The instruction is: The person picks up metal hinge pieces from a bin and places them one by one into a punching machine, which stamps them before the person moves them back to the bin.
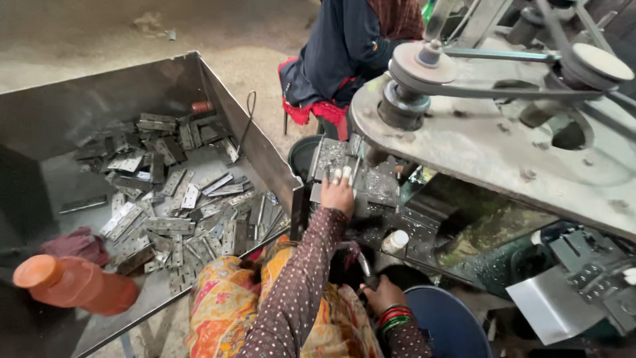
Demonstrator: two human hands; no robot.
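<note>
- A large open grey sheet-metal bin [218, 86] with slanted walls sits at the left; a heap of flat silver-grey metal hinges [175, 209] lies spread over its floor.
- A small reddish-brown cylinder [202, 106] lies near the bin's far wall.
- An orange plastic bottle [76, 284] lies on its side at the bin's near edge, beside a crumpled maroon cloth [76, 244].
- A grimy dark metal machine bed [424, 219] at the centre carries pressed hinge plates [371, 184] and a small white-capped pot [395, 240].

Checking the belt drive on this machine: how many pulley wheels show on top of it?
2. One pulley wheel sits at the machine top's left end; the other pulley wheel is at the right, joined by the belt. More may lie beyond the frame.
</note>
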